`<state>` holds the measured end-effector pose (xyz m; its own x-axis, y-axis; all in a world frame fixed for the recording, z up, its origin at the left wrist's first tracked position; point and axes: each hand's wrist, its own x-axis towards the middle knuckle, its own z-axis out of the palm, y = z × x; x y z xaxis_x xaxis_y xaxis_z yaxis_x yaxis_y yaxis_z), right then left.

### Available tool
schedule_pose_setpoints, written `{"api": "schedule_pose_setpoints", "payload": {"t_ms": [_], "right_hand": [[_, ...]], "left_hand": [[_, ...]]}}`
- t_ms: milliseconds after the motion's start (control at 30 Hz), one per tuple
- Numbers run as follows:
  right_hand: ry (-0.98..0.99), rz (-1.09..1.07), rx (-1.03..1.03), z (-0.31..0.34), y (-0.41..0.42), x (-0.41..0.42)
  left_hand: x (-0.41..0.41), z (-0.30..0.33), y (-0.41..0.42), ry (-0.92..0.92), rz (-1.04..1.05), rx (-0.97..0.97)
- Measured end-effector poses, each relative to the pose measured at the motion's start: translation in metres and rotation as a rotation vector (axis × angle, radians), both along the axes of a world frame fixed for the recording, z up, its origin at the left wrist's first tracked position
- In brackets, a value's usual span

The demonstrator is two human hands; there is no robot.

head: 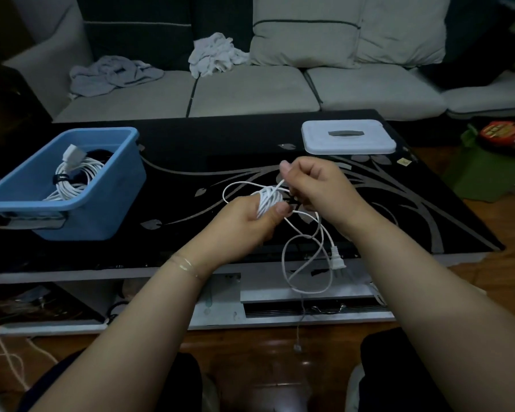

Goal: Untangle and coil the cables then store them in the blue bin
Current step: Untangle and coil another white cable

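Our left hand (250, 218) grips the thin white cable bundle (268, 200); our right hand (315, 185) pinches 1 strand.

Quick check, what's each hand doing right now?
Left hand: grips the coiled part of the white cable.
Right hand: pinches a strand of the same cable.

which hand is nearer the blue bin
Left. The left hand holds the cable coil just right of the blue bin; the right hand is farther right, pinching a strand.
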<state>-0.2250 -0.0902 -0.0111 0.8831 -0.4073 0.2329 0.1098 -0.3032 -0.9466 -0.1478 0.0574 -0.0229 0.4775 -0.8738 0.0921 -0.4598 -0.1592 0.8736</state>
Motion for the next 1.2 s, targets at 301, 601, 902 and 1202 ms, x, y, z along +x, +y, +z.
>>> {"api": "schedule_pose_setpoints", "payload": {"t_ms": [301,601,902,1202], "right_hand": [[0.082,0.008,0.067,-0.010,-0.006,0.009],[-0.001,-0.059,0.089,-0.026,0.015,0.024],[0.143,0.008,-0.130,-0.038,0.039,0.027],[0.276,0.120,-0.330,-0.034,0.038,0.019]], "left_hand": [[0.004,0.004,0.005,0.371,-0.013,-0.207],[0.007,0.005,0.006,0.828,-0.197,-0.322],[0.017,0.013,0.010,1.095,-0.026,-0.630],[0.018,0.016,0.010,1.060,0.097,-0.698]]}}
